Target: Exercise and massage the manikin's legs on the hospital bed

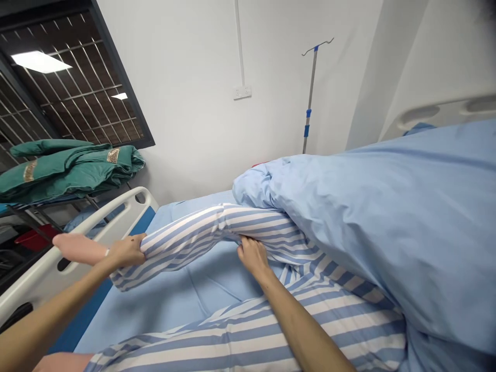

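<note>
A figure in blue-and-white striped pyjama trousers (201,232) lies on a hospital bed (201,294) with a light blue sheet. My left hand (126,251) is closed round the ankle at the trouser cuff, beside a bare pink foot (75,247). My right hand (251,254) grips the striped fabric under the bent knee, fingers curled into the cloth. The raised leg is lifted off the mattress. A second striped leg (248,338) lies flat in front. A light blue duvet (368,217) covers the upper body.
A white bed footboard rail (58,258) runs along the left. Folded green blankets (70,168) rest on a rack by the barred window. An IV pole (310,98) stands at the white wall. The white headboard (437,113) shows at far right.
</note>
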{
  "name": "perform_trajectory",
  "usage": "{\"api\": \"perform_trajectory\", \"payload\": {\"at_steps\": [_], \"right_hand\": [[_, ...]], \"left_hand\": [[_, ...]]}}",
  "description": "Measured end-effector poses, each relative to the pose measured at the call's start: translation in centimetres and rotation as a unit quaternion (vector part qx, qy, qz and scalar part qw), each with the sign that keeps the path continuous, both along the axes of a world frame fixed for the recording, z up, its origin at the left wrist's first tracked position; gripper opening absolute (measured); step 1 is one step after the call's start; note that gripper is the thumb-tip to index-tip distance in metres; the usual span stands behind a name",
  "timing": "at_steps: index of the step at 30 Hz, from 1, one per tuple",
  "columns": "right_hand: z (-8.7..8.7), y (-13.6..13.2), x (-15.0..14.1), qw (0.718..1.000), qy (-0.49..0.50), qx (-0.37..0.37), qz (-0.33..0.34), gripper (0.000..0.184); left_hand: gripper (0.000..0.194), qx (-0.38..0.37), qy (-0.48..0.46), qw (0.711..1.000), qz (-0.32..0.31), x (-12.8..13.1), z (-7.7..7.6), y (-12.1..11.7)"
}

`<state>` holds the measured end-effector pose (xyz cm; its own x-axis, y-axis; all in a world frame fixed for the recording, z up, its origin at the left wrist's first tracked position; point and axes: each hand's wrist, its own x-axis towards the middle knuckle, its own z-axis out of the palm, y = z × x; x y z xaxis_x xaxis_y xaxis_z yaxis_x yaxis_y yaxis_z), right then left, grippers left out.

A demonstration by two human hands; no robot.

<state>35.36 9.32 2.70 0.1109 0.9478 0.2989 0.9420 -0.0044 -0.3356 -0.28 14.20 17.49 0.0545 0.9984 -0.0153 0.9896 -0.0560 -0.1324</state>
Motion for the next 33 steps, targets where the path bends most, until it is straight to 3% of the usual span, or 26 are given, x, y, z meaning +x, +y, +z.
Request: {"api": "perform_trajectory", "payload": {"at_steps": [3, 6, 18, 22, 27, 33], "right_hand": [[-0.5, -0.4, -0.4, 0.995, -0.003, -0.096, 0.04, 0.031], [-0.9, -0.7, -0.5, 0.985, -0.013, -0.143, 0.092, 0.032], [-1.5, -0.4, -0.5, 0.987, -0.003, -0.125, 0.105, 0.035], [-1.0, -0.2, -0.5, 0.995, 0.014, -0.067, 0.078, 0.044], [-0.4, 0.3, -0.6, 0.999, 0.032, 0.003, 0.037, 0.047], [0.0, 1.4, 0.6, 0.992, 0.043, 0.116, -0.02, 0.052]], "left_hand": [[0.035, -0.002, 0.079, 0.996, -0.04, -0.8, 2.0, 0.5], [0.033, 0.005, 0.113, 0.992, -0.062, -0.9, 2.8, 0.8], [0.032, 0.003, 0.118, 0.991, -0.058, -1.3, 1.0, 0.2], [0.04, -0.004, 0.071, 0.997, -0.013, -1.2, -1.2, -0.2], [0.044, -0.005, -0.019, 0.999, 0.037, 0.1, -5.9, -0.3], [0.046, -0.019, -0.21, 0.977, 0.027, 6.7, -11.8, 0.6]]}}
